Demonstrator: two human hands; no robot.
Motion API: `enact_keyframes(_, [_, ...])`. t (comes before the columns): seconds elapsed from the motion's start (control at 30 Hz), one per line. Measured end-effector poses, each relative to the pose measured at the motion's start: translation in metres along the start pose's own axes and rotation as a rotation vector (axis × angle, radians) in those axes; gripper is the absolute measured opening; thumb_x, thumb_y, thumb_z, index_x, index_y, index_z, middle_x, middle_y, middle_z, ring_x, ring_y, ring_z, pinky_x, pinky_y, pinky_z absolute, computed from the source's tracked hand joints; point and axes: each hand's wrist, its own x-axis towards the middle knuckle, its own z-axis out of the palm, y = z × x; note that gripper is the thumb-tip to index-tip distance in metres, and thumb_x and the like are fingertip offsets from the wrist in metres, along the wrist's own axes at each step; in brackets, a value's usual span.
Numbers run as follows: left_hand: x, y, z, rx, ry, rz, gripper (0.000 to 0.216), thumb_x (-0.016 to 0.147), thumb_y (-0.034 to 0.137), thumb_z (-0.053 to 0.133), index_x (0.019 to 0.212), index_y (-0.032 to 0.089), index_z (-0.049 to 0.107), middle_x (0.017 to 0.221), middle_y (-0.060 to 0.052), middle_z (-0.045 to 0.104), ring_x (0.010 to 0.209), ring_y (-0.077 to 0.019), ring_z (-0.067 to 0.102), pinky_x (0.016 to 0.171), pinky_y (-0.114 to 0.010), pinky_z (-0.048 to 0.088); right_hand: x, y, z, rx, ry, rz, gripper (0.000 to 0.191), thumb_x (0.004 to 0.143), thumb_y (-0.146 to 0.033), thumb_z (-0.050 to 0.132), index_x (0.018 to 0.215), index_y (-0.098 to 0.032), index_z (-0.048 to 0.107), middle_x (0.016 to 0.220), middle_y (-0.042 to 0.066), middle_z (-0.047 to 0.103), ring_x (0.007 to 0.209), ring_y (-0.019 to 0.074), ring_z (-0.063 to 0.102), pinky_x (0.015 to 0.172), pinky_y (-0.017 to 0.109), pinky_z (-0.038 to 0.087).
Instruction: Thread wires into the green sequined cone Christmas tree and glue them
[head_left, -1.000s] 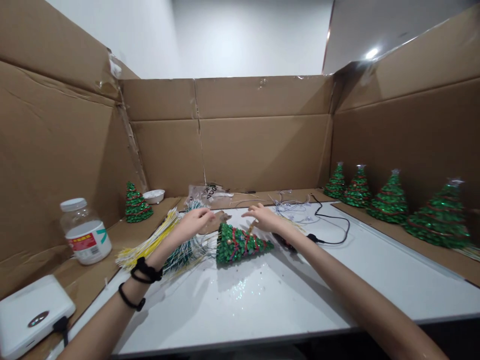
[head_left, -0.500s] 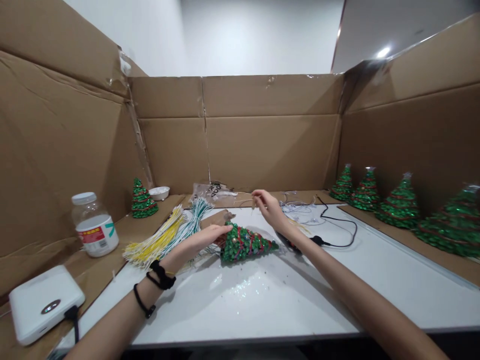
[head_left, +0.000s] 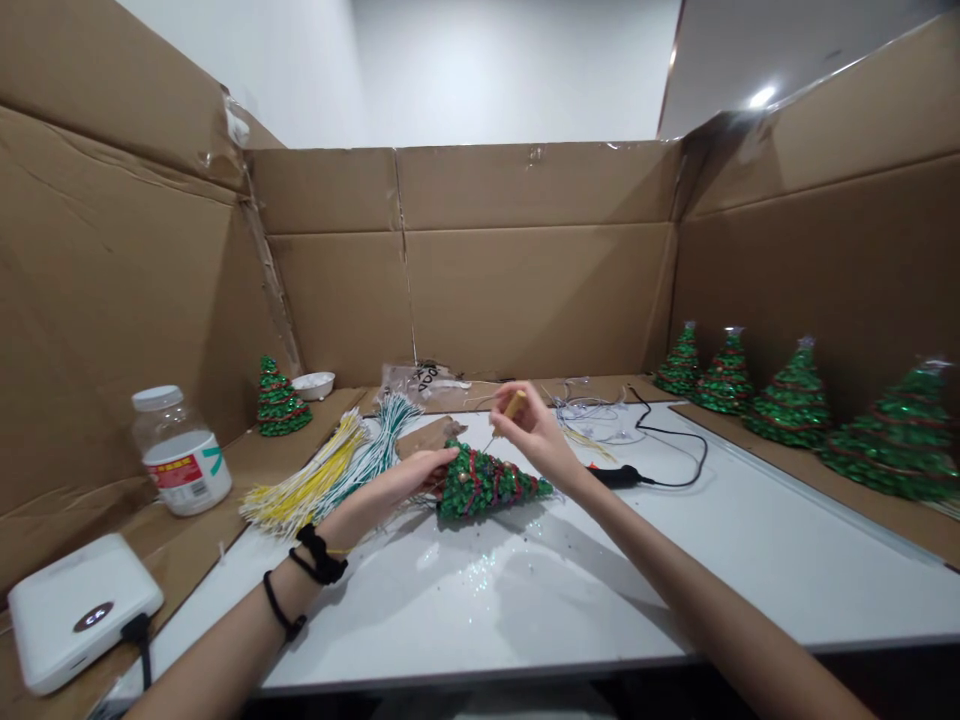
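A small green Christmas tree (head_left: 487, 485) with red garland lies on its side above the white tabletop, its tip toward the right. My left hand (head_left: 427, 470) grips the tree at its base end, the fingers partly hidden behind it. Over the tree's upper side, my right hand (head_left: 525, 430) pinches a yellow-handled awl (head_left: 515, 404). The awl's thin metal shaft slants down to the tree's surface; whether it enters the tree cannot be made out.
Bundles of yellow-and-white (head_left: 304, 470) and green-and-white wires (head_left: 386, 440) lie left. A black-handled tool (head_left: 619, 477) with a cord lies right, near tangled clear wires (head_left: 596, 420). Finished-looking trees (head_left: 787, 400) line the right side. A jar (head_left: 184, 455) and white box (head_left: 86, 610) stand left.
My right hand has moved slightly left and turned, bringing the awl's shaft down to the tree; the pale strand near its fingers no longer shows there. My left hand keeps its hold.
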Motion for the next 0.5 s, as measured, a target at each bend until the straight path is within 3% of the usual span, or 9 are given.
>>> enact_keyframes(0.07, [-0.001,0.000,0.000,0.000,-0.008,0.014,0.048,0.078,0.053,0.054,0.105,0.015,0.064,0.097,-0.009,0.068,0.085,-0.0194,0.060,0.075,-0.030,0.041,-0.001,0.003,-0.001,-0.111,-0.089,0.080,0.021,0.087,-0.037,0.046,0.080,-0.018,0.049,0.072,-0.001,0.047,0.066,0.0118,0.044,0.062,0.026,0.037])
enact_keyframes(0.17, [-0.001,-0.002,0.001,-0.020,-0.019,0.021,0.048,0.079,0.053,0.053,0.108,0.015,0.063,0.100,-0.009,0.068,0.087,-0.0195,0.060,0.076,-0.030,0.041,-0.003,0.005,-0.002,-0.139,-0.118,0.124,0.033,0.090,-0.041,0.038,0.067,-0.018,0.045,0.064,-0.002,0.041,0.060,0.0109,0.040,0.058,0.026,0.033])
enact_keyframes(0.3, [0.001,-0.005,0.000,-0.059,-0.041,0.035,0.048,0.079,0.052,0.054,0.108,0.015,0.063,0.102,-0.009,0.068,0.092,-0.0200,0.059,0.081,-0.031,0.041,-0.007,0.000,-0.002,-0.018,-0.136,0.098,0.031,0.090,-0.040,0.039,0.068,-0.019,0.044,0.061,-0.004,0.036,0.052,0.0083,0.035,0.050,0.024,0.028])
enact_keyframes(0.5, [0.004,-0.008,-0.002,-0.064,-0.049,0.034,0.046,0.079,0.052,0.053,0.104,0.015,0.064,0.094,-0.008,0.067,0.087,-0.0197,0.059,0.078,-0.032,0.041,-0.011,-0.001,-0.002,0.034,-0.212,0.101,0.024,0.087,-0.034,0.043,0.069,-0.019,0.046,0.062,-0.004,0.039,0.053,0.0083,0.035,0.051,0.024,0.028])
